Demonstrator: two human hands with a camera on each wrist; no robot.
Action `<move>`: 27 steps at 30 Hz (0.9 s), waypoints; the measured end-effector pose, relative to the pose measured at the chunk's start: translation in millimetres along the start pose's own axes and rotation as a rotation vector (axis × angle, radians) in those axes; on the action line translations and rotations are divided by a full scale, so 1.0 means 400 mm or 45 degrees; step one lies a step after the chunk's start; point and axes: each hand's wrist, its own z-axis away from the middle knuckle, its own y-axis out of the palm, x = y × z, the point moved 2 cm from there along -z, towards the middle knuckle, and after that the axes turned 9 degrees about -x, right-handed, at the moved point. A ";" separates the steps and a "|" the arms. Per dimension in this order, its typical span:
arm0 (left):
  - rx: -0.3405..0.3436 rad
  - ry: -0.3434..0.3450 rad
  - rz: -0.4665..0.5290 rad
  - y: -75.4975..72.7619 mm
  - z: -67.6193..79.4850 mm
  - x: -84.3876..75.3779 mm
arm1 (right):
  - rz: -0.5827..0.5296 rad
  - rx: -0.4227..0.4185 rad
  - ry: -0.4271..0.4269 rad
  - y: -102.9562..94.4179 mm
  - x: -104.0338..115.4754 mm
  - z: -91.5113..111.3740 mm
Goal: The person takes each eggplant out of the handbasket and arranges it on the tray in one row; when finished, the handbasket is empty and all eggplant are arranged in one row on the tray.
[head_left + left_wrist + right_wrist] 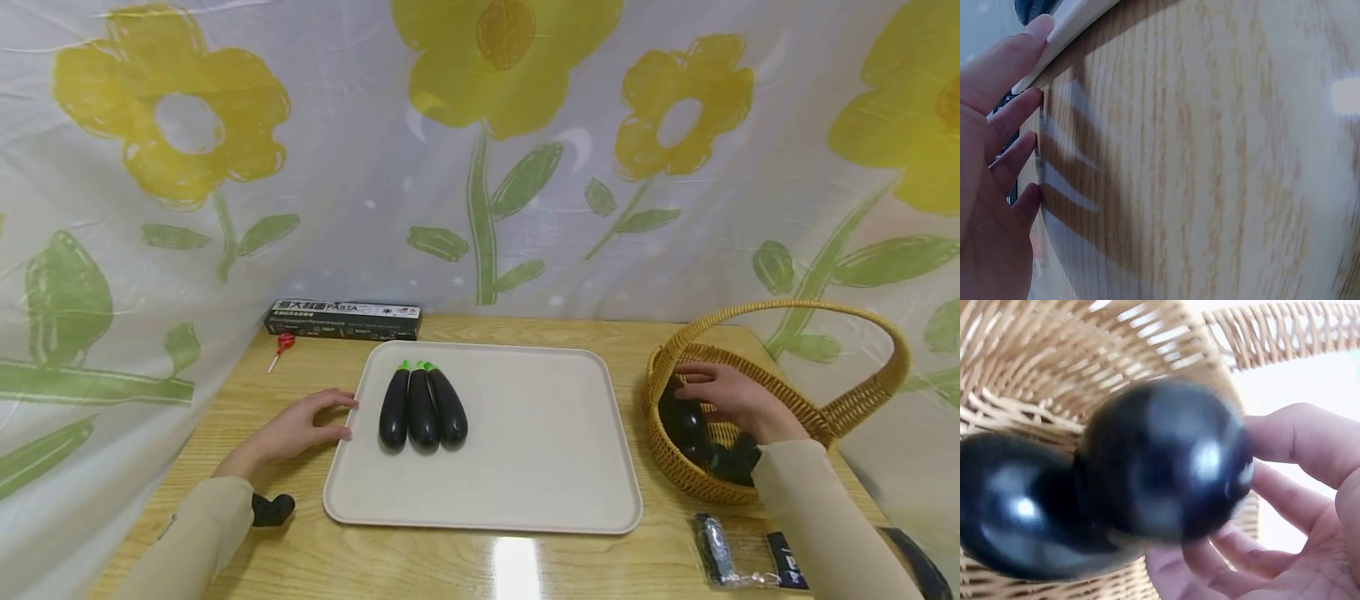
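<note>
Inside the wicker basket [678, 473] on the right, my right hand [731, 398] grips a dark, glossy eggplant [1166, 462] with thumb and fingers around it. Another eggplant [1016, 512] lies beside it in the basket. Three eggplants [423, 412] with green stems rest side by side on the left part of the cream tray [547, 442]. At the tray's left rim, the fingertips and thumb of my left hand [300, 427] are spread and relaxed, holding nothing. In the left wrist view, its thumb overlaps the tray's edge.
A dark pasta box [345, 322] lies behind the tray at the back left, with a red lollipop [285, 342] near it. A clear and black package [750, 554] sits in front of the basket. The basket's tall handle [795, 305] arches over my right hand. A flowered cloth hangs behind.
</note>
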 end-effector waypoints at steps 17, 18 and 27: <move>0.004 -0.015 0.000 -0.002 0.005 0.002 | 0.431 0.050 -0.300 -0.055 -0.023 0.035; 0.004 -0.015 0.002 -0.002 0.005 0.001 | 0.422 0.062 -0.300 -0.057 -0.022 0.039; 0.005 -0.001 0.012 0.000 0.002 -0.001 | 0.410 0.023 -0.298 -0.068 -0.029 0.068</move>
